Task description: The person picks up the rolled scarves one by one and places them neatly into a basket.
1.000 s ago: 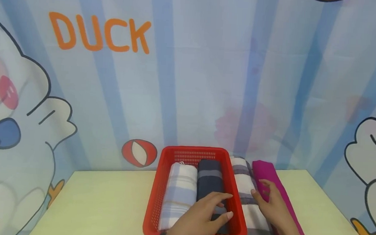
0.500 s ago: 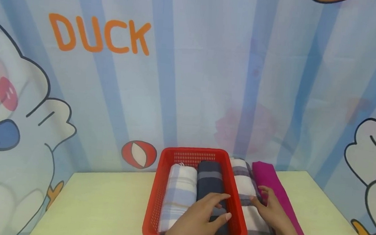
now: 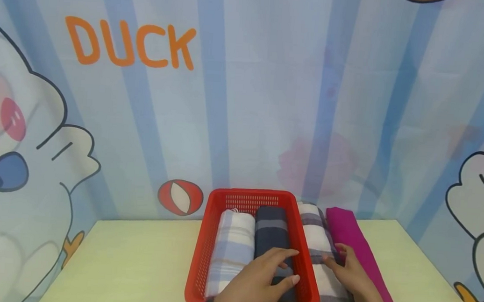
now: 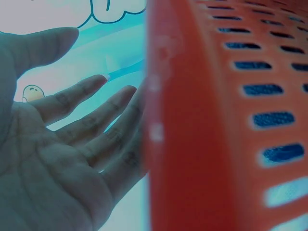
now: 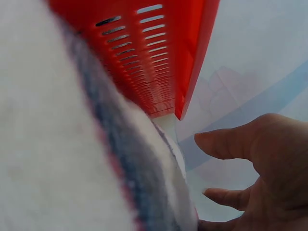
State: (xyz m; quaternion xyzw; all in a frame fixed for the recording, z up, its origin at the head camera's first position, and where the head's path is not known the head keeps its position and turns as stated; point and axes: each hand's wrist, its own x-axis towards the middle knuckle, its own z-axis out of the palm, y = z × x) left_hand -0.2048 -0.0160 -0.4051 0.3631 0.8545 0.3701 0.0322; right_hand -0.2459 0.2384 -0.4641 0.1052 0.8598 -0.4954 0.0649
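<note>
A red plastic basket (image 3: 251, 192) holds a pale plaid cloth roll (image 3: 231, 244) and a navy cloth roll (image 3: 271, 225) side by side. Over its near right part hovers my left hand (image 3: 255, 283), fingers relaxed and thumb apart, grasping nothing. The left wrist view shows that palm (image 4: 57, 159) next to the basket's slotted wall (image 4: 192, 125). Right of the basket lies a long striped cloth roll (image 3: 314, 235), then a magenta cloth roll (image 3: 344, 223). My right hand (image 3: 351, 273) hangs loosely curled above these two, and nothing is between its thumb and fingers in the right wrist view.
All of this stands on a pale yellow table (image 3: 133, 255). Behind it hangs a striped blue curtain (image 3: 262, 101) printed with cartoon ducks and the word DUCK. The striped roll lies close along the basket's right wall.
The right hand has come slightly down and nearer, its fingers a bit lower over the rolls. The left hand, basket and rolls stay practically as they were.
</note>
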